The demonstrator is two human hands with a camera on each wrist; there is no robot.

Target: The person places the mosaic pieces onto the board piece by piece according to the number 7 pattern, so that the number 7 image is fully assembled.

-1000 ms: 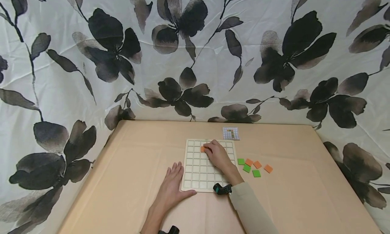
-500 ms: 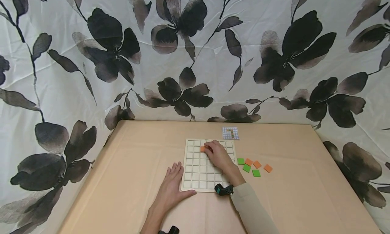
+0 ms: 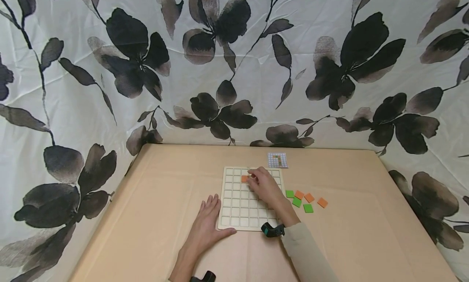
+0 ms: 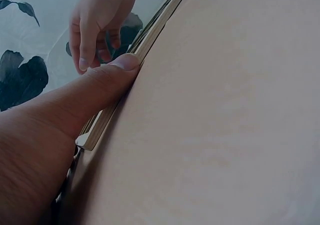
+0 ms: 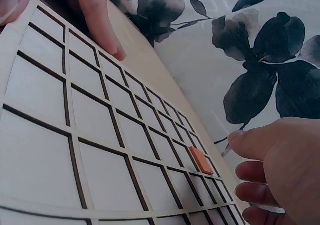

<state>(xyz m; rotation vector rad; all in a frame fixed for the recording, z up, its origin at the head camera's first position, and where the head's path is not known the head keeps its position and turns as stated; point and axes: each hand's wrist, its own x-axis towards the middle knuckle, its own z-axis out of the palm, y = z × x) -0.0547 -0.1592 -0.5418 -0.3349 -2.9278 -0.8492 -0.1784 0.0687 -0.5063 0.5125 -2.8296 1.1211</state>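
Observation:
A pale board with a square grid [image 3: 234,212] lies on the table. One orange tile [image 3: 244,179] sits in a cell near its far edge; the same orange tile [image 5: 201,161] shows in the right wrist view. My right hand [image 3: 266,187] hovers over the board just right of that tile, fingers loosely bent, apart from it, with nothing seen between thumb and fingers. My left hand [image 3: 207,227] lies at the board's near left corner, fingers extended along the left side. Its thumb [image 4: 107,80] rests on the near edge.
Right of the board lie loose green tiles [image 3: 308,208] and orange tiles [image 3: 322,203]. A small card with a printed grid pattern [image 3: 277,160] lies beyond the board's far right corner. A floral cloth [image 3: 216,70] hangs behind the table [image 3: 146,217].
My right hand has lifted and shifted slightly right, away from the orange tile, uncovering more of it. The tile stays in its cell. My left hand has not moved.

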